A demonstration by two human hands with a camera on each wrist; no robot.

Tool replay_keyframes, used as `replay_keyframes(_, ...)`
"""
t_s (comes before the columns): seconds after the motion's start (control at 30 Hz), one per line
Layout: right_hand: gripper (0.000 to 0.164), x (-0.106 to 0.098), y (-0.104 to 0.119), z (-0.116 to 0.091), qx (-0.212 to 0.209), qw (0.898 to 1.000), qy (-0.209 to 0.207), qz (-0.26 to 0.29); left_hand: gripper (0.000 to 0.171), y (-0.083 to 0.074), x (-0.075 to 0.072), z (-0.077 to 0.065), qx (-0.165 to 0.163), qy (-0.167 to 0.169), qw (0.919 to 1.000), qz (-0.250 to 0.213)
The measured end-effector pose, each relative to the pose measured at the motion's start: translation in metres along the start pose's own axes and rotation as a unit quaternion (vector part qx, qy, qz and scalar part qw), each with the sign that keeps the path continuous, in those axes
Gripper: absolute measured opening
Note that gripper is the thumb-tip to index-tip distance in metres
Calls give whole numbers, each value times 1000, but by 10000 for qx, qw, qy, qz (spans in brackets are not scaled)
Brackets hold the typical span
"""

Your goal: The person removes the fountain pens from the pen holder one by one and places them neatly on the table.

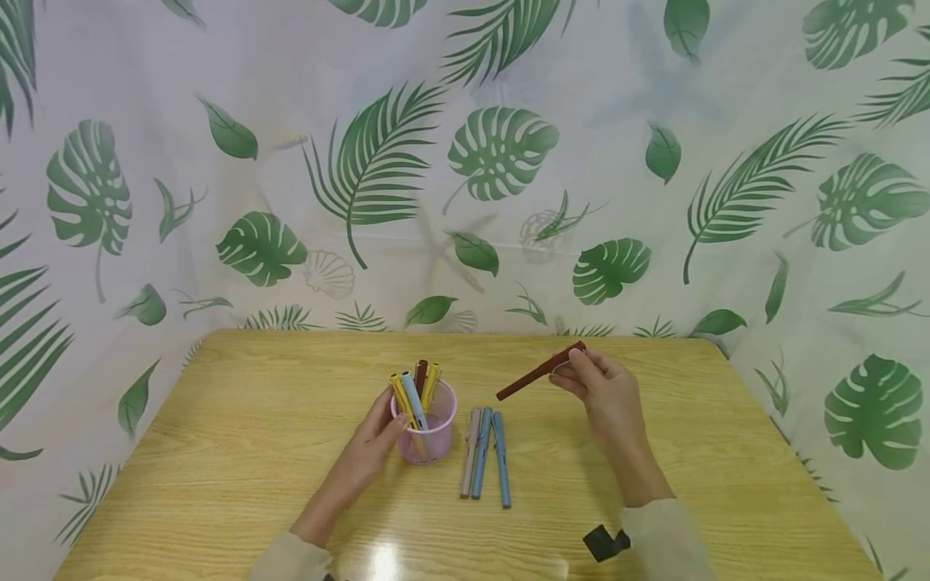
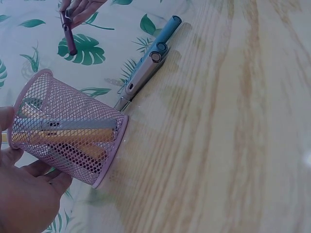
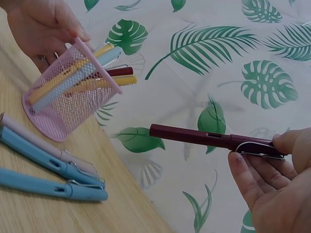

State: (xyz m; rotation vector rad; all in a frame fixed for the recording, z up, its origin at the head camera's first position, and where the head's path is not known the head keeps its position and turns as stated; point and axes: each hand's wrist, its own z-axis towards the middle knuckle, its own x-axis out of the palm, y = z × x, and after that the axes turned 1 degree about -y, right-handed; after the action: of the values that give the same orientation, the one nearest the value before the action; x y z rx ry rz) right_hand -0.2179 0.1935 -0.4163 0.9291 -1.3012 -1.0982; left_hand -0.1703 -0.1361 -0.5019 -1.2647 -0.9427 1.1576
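Observation:
A pink mesh pen cup [image 1: 446, 446] stands on the table, and my left hand [image 1: 372, 440] grips its left side by the rim. Inside it are several pens: yellow ones [image 3: 127, 80], a light blue pen [image 1: 413, 397] and a dark red pen [image 1: 421, 376]. My right hand [image 1: 607, 397] pinches a maroon fountain pen [image 3: 192, 135] by its clipped cap end, in the air to the right of the cup. The pen's other end points left toward the cup. Between the hands lie a grey-pink pen [image 1: 471, 453] and two blue pens [image 1: 483, 453] on the wood.
The wooden table [image 1: 254, 411] runs back to a white cloth [image 1: 407, 298] printed with green leaves, which also hangs along both sides. A small black piece [image 1: 605, 544] sits by the right sleeve [image 1: 663, 537].

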Motion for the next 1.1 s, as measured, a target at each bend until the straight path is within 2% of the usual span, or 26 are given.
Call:
replay_keyframes(0.17, 35, -13, 3, -1, 51, 10000, -62, -7, 67, 0, 0, 0, 4, -24, 10000, 9)
replay_keyframes(0.3, 25, -22, 4, -2, 39, 9999, -133, -5, 67, 0, 0, 1, 19, -3, 10000, -6)
replay_keyframes(0.57, 19, -36, 3, -6, 57, 10000, -26, 4, 66, -1, -1, 1, 71, 50, 9999, -65)
replay_keyframes(0.73, 19, -42, 2, -9, 87, 10000, -21, -5, 66, -2, 0, 1, 68, 30, 10000, -23)
replay_keyframes(1.1, 20, -51, -5, -12, 341, 9982, -56, -486, 66, -2, 0, 0, 44, 3, 10000, 15)
